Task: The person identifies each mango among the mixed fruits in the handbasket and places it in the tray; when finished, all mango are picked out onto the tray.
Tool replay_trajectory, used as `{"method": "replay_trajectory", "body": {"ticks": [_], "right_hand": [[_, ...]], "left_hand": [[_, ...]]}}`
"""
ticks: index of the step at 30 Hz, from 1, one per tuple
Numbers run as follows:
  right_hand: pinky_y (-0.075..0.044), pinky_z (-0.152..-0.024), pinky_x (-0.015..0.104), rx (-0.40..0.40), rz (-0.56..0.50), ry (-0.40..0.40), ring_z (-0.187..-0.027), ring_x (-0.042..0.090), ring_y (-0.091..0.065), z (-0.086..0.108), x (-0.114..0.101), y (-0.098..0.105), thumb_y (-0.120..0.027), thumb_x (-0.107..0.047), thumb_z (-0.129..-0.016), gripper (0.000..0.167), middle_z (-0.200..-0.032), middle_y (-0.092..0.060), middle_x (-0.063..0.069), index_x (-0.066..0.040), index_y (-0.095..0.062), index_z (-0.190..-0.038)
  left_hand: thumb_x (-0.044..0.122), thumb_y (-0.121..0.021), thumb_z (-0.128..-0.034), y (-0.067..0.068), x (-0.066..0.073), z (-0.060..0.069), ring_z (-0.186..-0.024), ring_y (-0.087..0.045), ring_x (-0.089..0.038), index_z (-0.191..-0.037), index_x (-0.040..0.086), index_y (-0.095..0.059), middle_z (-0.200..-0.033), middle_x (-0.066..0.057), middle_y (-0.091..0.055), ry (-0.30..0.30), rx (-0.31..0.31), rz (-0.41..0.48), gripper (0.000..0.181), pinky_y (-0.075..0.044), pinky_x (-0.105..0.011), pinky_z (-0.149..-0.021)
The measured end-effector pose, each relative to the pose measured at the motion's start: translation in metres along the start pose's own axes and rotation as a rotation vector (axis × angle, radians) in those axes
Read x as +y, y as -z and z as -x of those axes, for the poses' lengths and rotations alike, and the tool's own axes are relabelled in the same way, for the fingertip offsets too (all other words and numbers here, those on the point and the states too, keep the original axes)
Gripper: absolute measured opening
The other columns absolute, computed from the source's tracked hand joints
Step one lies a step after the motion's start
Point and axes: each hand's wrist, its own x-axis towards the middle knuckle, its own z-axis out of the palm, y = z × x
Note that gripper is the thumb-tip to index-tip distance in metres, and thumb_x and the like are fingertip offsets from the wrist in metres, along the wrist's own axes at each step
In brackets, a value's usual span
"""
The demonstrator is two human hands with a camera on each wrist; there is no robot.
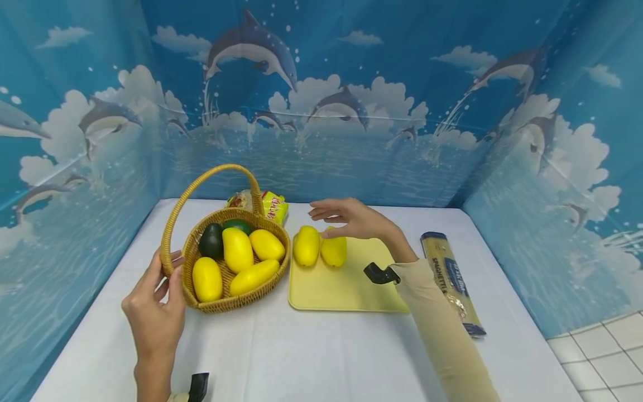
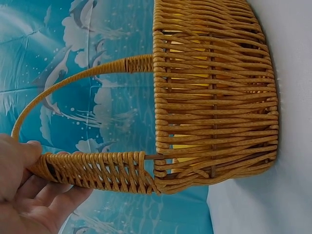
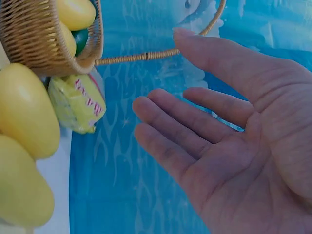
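Note:
On the left of the head view stands a wicker basket (image 1: 233, 304) with a tall arched handle (image 1: 231, 167). My left hand (image 1: 153, 312) grips the lower left part of that handle, thumb on one side and fingers on the other, as the left wrist view also shows. Inside the basket lie several yellow mangoes (image 1: 238, 250), a dark avocado (image 1: 211, 241) and a green fruit (image 1: 237, 225). My right hand (image 1: 359, 220) hovers palm down, empty, with fingers extended, over two yellow mangoes (image 1: 306, 245) on a pale yellow tray (image 1: 359, 293).
A yellow-green packet (image 1: 274, 207) lies behind the basket. Right of the tray is a pack of spaghetti (image 1: 447, 279), partly behind the right sleeve (image 1: 442, 329). A blue dolphin-print curtain (image 1: 346, 156) encloses the white table (image 1: 281, 357) at the back and sides.

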Motion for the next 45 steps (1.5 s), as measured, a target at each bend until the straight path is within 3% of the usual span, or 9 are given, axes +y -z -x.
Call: {"method": "replay_trajectory", "body": {"ticks": [5, 7, 12, 16, 20, 23, 30, 37, 45], "right_hand": [[-0.049, -0.121, 0.047, -0.029, -0.004, 0.039, -0.143, 0.038, -0.057, -0.021, -0.011, -0.005, -0.076, 0.000, -0.099, 0.069, -0.154, -0.058, 0.024, 0.005, -0.044, -0.161], [-0.050, -0.121, 0.046, -0.043, -0.011, 0.048, -0.143, 0.038, -0.057, -0.029, -0.014, -0.009, -0.075, 0.000, -0.100, 0.069, -0.154, -0.058, 0.024, 0.005, -0.044, -0.160], [-0.051, -0.120, 0.044, -0.077, -0.030, 0.082, -0.143, 0.037, -0.057, -0.051, -0.020, -0.020, -0.075, 0.000, -0.100, 0.068, -0.154, -0.059, 0.024, 0.007, -0.045, -0.159], [-0.050, -0.120, 0.048, -0.105, -0.066, 0.091, -0.143, 0.038, -0.056, -0.067, -0.020, -0.026, -0.075, 0.001, -0.099, 0.066, -0.153, -0.059, 0.026, 0.008, -0.046, -0.158], [-0.048, -0.120, 0.056, -0.124, -0.099, 0.082, -0.144, 0.040, -0.055, -0.077, -0.018, -0.032, -0.074, 0.003, -0.099, 0.064, -0.154, -0.056, 0.029, 0.011, -0.047, -0.156], [-0.049, -0.119, 0.057, -0.134, -0.108, 0.078, -0.144, 0.041, -0.054, -0.086, -0.016, -0.038, -0.074, 0.002, -0.100, 0.061, -0.154, -0.056, 0.028, 0.011, -0.049, -0.155], [-0.051, -0.120, 0.046, -0.195, -0.097, 0.061, -0.146, 0.035, -0.054, -0.112, -0.010, -0.059, -0.075, -0.003, -0.101, 0.059, -0.155, -0.057, 0.024, 0.007, -0.053, -0.154], [-0.049, -0.122, 0.043, -0.186, -0.095, 0.051, -0.146, 0.030, -0.056, -0.135, -0.004, -0.073, -0.076, -0.006, -0.101, 0.061, -0.157, -0.057, 0.022, 0.004, -0.053, -0.156], [-0.050, -0.119, 0.030, -0.161, -0.116, -0.038, -0.147, 0.029, -0.054, -0.150, 0.008, -0.081, -0.076, -0.010, -0.102, 0.061, -0.157, -0.057, 0.019, 0.003, -0.052, -0.156]], "left_hand": [[-0.007, -0.074, -0.0977, -0.001, 0.000, -0.001, -0.117, -0.073, -0.011, -0.149, 0.003, -0.064, -0.126, -0.017, -0.077, -0.002, -0.006, -0.008, 0.053, -0.053, -0.008, -0.090], [-0.006, -0.074, -0.0980, -0.001, 0.000, -0.001, -0.119, -0.073, -0.010, -0.149, 0.002, -0.063, -0.127, -0.016, -0.077, 0.006, -0.013, -0.012, 0.053, -0.053, -0.008, -0.091], [-0.006, -0.074, -0.0981, 0.000, 0.000, 0.001, -0.119, -0.065, 0.009, -0.150, 0.002, -0.063, -0.128, -0.016, -0.076, 0.020, -0.016, -0.015, 0.054, -0.053, -0.008, -0.091], [-0.007, -0.074, -0.0980, 0.000, 0.000, 0.003, -0.120, -0.066, 0.007, -0.150, 0.002, -0.062, -0.129, -0.016, -0.076, 0.020, -0.015, -0.013, 0.054, -0.053, -0.009, -0.091], [-0.007, -0.074, -0.0979, -0.002, -0.001, 0.003, -0.120, -0.071, -0.007, -0.150, 0.002, -0.062, -0.129, -0.017, -0.076, 0.007, -0.021, -0.003, 0.054, -0.054, -0.010, -0.092], [-0.007, -0.074, -0.0977, -0.003, -0.002, 0.002, -0.120, -0.072, -0.010, -0.150, 0.002, -0.063, -0.128, -0.017, -0.076, -0.005, -0.017, -0.002, 0.054, -0.054, -0.010, -0.092], [-0.012, -0.074, -0.0954, -0.001, -0.002, 0.001, -0.119, -0.066, 0.008, -0.149, -0.002, -0.062, -0.127, -0.020, -0.076, -0.010, -0.007, -0.009, 0.056, -0.054, -0.009, -0.090], [-0.012, -0.073, -0.0964, -0.001, -0.003, 0.001, -0.119, -0.068, 0.004, -0.150, 0.001, -0.061, -0.128, -0.020, -0.076, -0.011, 0.003, -0.007, 0.056, -0.054, -0.010, -0.092], [-0.009, -0.073, -0.0979, -0.002, -0.002, 0.003, -0.120, -0.071, -0.005, -0.151, 0.003, -0.062, -0.129, -0.017, -0.076, 0.008, -0.003, -0.016, 0.055, -0.054, -0.010, -0.092]]}}
